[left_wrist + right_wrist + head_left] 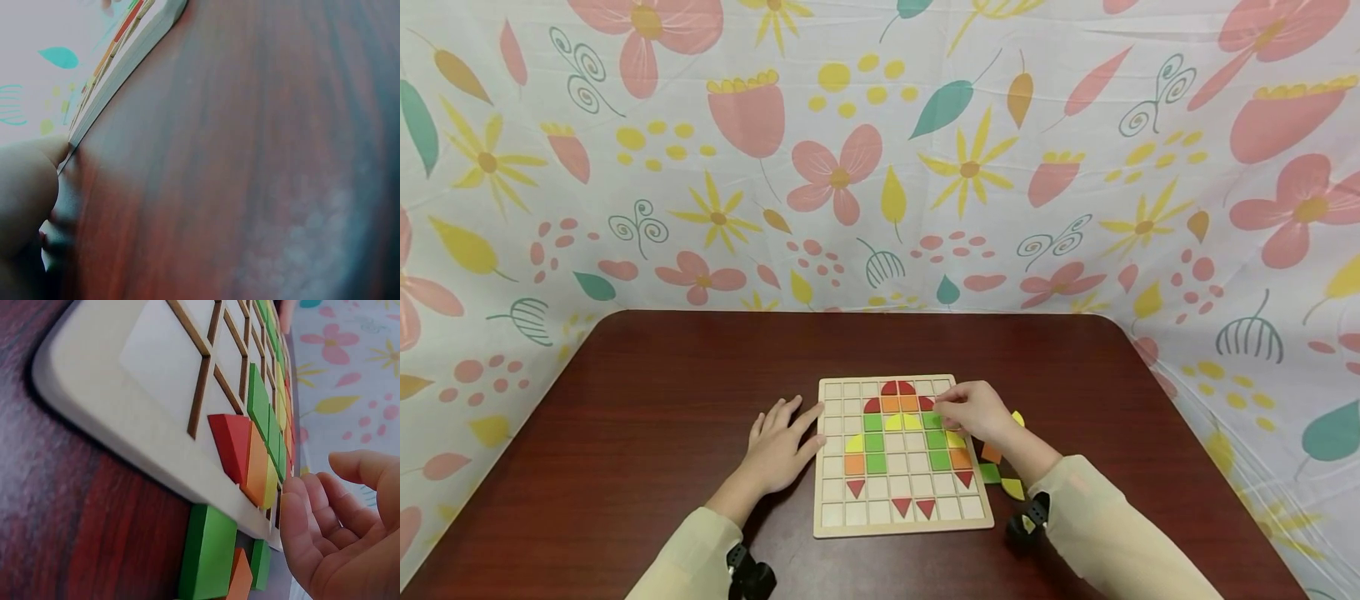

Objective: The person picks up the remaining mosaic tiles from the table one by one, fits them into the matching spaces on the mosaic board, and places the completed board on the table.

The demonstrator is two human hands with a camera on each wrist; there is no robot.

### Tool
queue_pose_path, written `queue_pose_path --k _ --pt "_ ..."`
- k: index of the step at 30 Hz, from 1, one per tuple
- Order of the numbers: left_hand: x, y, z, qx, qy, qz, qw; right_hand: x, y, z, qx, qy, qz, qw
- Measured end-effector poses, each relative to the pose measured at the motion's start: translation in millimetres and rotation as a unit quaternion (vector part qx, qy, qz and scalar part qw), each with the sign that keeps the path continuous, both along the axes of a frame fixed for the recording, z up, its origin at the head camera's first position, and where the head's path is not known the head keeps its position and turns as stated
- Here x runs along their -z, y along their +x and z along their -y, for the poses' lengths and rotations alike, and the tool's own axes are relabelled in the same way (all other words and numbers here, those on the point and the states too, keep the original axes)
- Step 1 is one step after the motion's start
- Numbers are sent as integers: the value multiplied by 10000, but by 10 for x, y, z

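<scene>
A square wooden grid board [831, 530] bears coloured tiles in a symmetrical pattern. My left hand [778, 454] lies at its left edge, fingers spread and fingertips right at the rim; the left wrist view shows the thumb [34, 156] against the board's side. Over the upper right of the board is my right hand [973, 412], its fingertips right beside a red rounded tile [927, 403]. In the right wrist view its fingers [300, 515] are loosely bent, with no tile visible between them. Green squares [938, 460] and orange squares [854, 464] fill some cells.
Loose tiles lie on the dark wooden table [625, 467] right of the board, partly under the right forearm: a green one [990, 473], a yellow one [1012, 488] and an orange one [991, 452]. Red triangles [901, 507] sit in the board's lower rows. Behind hangs a patterned cloth [880, 233].
</scene>
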State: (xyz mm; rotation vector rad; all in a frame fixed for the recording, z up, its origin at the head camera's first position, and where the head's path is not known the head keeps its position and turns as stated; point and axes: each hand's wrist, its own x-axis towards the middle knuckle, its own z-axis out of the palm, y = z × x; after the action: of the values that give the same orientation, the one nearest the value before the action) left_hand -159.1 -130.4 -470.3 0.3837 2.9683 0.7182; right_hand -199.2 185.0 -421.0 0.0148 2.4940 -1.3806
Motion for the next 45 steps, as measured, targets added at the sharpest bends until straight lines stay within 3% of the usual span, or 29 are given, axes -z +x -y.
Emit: queue_pose_path --k 21,45 --pt "-4 -31 -21 -83 -148 85 9998 -57 24 -280 176 281 -49 9994" --pt "-4 -20 -45 -93 -139 125 9998 -48 51 -703 347 508 -407 9973"
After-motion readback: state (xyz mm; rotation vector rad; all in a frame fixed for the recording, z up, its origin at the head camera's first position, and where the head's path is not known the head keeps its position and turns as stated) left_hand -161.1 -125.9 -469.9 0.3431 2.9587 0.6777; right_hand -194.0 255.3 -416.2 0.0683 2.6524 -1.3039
